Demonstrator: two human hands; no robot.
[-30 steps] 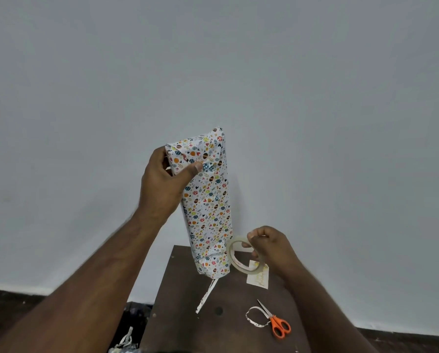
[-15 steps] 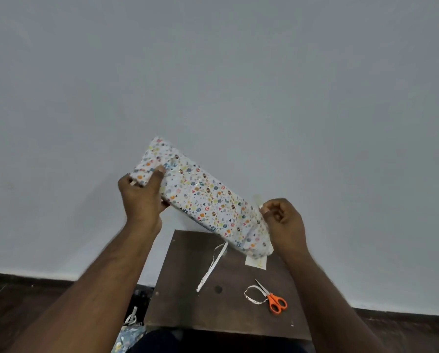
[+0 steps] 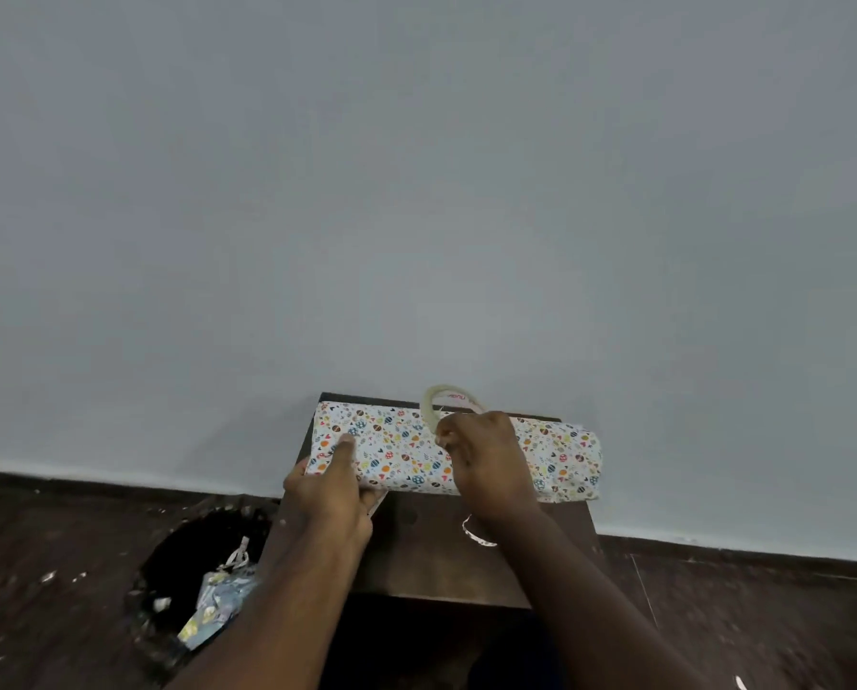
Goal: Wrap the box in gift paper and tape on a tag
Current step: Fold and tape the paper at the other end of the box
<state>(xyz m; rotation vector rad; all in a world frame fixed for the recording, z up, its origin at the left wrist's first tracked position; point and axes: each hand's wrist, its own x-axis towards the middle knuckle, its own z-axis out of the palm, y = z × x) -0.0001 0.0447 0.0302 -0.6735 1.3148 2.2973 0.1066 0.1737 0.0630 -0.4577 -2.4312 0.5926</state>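
The long box (image 3: 406, 450), wrapped in white paper with small coloured shapes, lies flat along the back of a small dark brown table (image 3: 426, 560). My left hand (image 3: 334, 490) grips its left end, thumb on top. My right hand (image 3: 486, 460) is over the box's middle and holds a roll of clear tape (image 3: 441, 398) that stands up behind the box. The tag and the scissors are hidden behind my arms and the box.
A thin curled paper strip (image 3: 476, 535) lies on the table by my right wrist. A black bin (image 3: 192, 585) with gift paper scraps stands on the dark floor to the left. A plain grey wall rises right behind the table.
The box went from upright in the air, through a slant, to lying flat on the table. Both hands came down with it; my right hand brought the tape roll over the box.
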